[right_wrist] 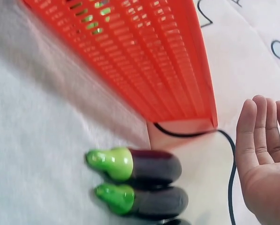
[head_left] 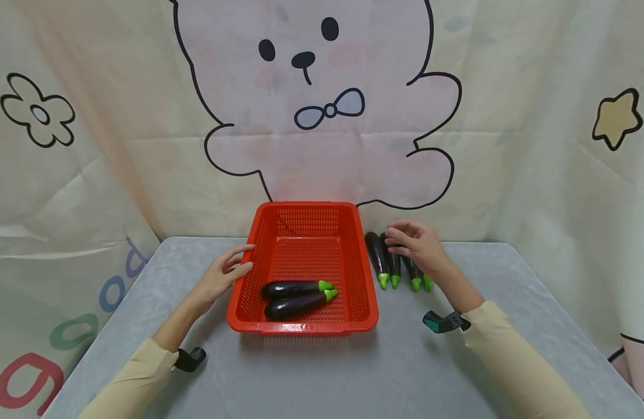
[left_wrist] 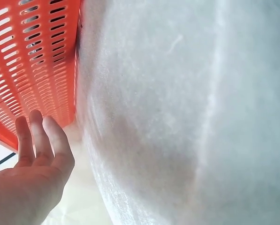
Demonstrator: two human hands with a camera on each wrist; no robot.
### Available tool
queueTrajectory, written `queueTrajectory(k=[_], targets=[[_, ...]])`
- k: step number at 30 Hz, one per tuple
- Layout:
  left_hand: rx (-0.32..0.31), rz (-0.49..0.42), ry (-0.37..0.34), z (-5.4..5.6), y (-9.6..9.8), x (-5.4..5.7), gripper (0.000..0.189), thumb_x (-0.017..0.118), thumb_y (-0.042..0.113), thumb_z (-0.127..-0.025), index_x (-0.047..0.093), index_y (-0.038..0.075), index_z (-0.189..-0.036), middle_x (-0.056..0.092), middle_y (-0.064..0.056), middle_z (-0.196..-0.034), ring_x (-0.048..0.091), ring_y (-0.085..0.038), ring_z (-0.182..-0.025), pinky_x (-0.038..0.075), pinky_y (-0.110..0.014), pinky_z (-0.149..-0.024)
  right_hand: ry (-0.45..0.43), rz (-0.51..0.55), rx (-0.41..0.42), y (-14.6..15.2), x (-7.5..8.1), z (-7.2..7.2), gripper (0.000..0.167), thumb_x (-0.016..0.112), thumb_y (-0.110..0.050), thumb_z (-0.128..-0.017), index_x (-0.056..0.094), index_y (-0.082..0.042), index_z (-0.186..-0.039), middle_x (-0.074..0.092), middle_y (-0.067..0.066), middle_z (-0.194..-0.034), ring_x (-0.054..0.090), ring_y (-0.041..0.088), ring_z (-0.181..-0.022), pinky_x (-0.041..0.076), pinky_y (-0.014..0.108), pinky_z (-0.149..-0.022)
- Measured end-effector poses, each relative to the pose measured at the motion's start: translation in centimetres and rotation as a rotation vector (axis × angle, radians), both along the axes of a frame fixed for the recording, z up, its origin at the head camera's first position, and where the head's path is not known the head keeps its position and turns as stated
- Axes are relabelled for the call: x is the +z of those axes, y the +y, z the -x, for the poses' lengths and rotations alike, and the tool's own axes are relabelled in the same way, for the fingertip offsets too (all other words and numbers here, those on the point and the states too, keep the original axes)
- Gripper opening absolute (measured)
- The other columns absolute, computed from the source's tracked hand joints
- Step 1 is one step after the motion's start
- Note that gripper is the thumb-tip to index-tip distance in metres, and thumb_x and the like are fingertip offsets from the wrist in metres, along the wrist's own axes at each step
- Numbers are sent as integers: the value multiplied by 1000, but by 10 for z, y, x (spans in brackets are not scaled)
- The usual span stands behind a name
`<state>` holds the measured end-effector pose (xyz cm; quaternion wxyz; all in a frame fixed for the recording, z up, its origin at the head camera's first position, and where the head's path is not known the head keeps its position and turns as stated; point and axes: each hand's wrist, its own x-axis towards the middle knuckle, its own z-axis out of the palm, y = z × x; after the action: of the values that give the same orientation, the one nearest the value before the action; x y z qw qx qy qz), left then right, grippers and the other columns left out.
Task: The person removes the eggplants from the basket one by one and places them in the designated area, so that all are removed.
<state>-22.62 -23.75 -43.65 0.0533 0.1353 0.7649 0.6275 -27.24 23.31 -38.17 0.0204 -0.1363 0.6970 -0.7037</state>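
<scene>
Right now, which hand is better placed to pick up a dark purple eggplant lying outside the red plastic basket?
Probably the right hand: empty, it hovers near the loose dark purple eggplants. The left hand is at the opposite side of the red plastic basket, farther from them.

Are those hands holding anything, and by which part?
Nothing is visibly gripped: the right hand is empty above the glossy dark-purple, green-stemmed eggplants, and the left hand is at the left side of the red perforated plastic basket.
</scene>
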Motion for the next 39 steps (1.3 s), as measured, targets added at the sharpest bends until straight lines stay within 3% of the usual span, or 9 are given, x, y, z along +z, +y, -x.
queueTrajectory(k=[8,15,21,29,39], targets=[[40,48,46,-4,1,1,47,65,23,-101,53,14,-146,53,-20,-140,59,-40,-115,54,-43,-87,57,-89,88,-23,8,-8,26,68,-15,-100,65,1,-120,61,29,-118,63,44,-105,57,41,-84],[56,41,63,-9,2,2,47,64,24,-102,52,12,-146,53,-19,-141,57,-40,-117,53,-43,-90,129,-149,165,-44,13,-9,38,68,-14,-99,58,10,-127,61,30,-123,65,43,-104,54,50,-89],[3,-17,93,-16,-3,-2,48,63,17,-102,50,10,-147,49,-18,-145,54,-41,-123,54,-39,-89,175,-208,191,-65,23,-7,39,72,-17,-97,60,6,-126,65,18,-119,64,43,-107,57,45,-86],[-55,-32,111,-26,-6,-4,54,65,11,-98,47,8,-149,45,-18,-149,56,-42,-121,56,-40,-86,262,-311,251,-92,40,3,31,76,-18,-94,66,-11,-123,66,12,-118,67,26,-103,57,46,-86],[-71,-7,141,-35,-9,-9,59,68,11,-95,46,10,-150,46,-16,-149,56,-39,-121,55,-41,-89,314,-261,321,-124,47,19,29,74,-7,-94,67,-2,-121,67,13,-116,67,29,-100,55,51,-87]])
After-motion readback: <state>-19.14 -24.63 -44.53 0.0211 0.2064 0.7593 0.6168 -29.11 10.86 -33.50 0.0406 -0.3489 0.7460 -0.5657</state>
